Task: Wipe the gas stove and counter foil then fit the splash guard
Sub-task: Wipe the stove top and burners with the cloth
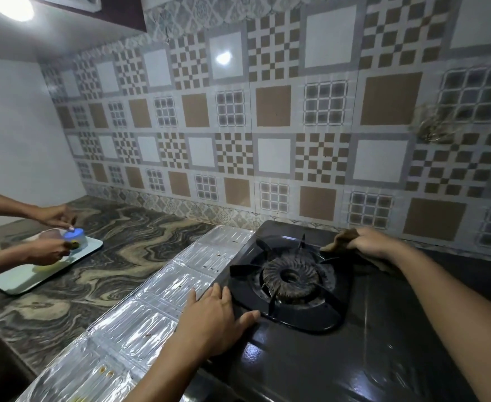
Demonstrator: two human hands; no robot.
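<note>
Black and glossy, the gas stove [311,361] is filling the lower right of the frame. The left hand [218,320] is lying flat on its left edge, fingers straight and spread, thumb reaching toward the pan support [290,285]; it is grasping nothing and is probably steadying the stove while the other hand works. Left of it, the counter foil [140,323] is running in a strip from the bottom edge up toward the middle, tucked against the stove's side, likely to catch spills; brown specks and a stain are still sitting on it, so it is waiting for its wipe.

Further up, right of centre, the right hand [369,242] is clutching a brown cloth [343,242], fingers curled over it, pressing it on the stove top just behind the burner [292,275]. The wiping of the stove seems to be under way.

At the left edge of the frame, another person's two hands are working on a pale tray [15,282] resting on the marbled counter [116,242], one touching a small tub with a blue lid [74,236]. Patterned wall tiles [267,111] are rising behind everything. No splash guard is showing anywhere.
</note>
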